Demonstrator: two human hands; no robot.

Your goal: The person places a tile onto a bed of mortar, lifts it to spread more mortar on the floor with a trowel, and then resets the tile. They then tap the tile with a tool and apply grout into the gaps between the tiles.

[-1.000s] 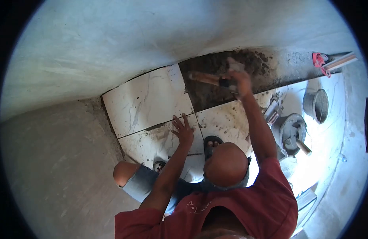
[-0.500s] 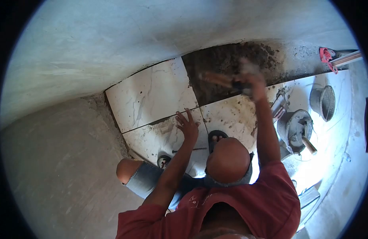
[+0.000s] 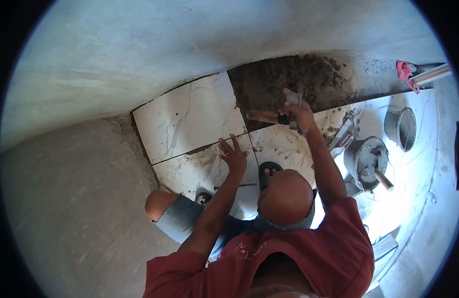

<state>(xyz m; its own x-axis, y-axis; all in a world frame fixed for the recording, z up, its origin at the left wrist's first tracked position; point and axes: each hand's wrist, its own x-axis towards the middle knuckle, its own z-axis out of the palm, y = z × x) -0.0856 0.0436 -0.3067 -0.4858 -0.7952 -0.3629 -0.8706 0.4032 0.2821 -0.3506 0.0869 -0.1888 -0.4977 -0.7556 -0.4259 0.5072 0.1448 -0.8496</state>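
My left hand lies with its fingers spread on a white marbled tile, by the joint with the large tile behind it. My right hand is wrapped round a tool with a wooden handle, dark in the middle, and a grey metal part shows at the fingers. What kind of tool it is, I cannot tell for sure. It is over the near edge of the dark mortar bed. A thin dark rod lies on the tile below my left hand.
Two grey buckets stand at the right, the nearer with a wooden-handled tool in it. A metal tool lies beside them. Pink cloth hangs by a long bar. Walls curve along the back and left.
My right hand has moved slightly left and down toward the bed's near edge, with the tool now sharper in view. My left hand has stayed in place.
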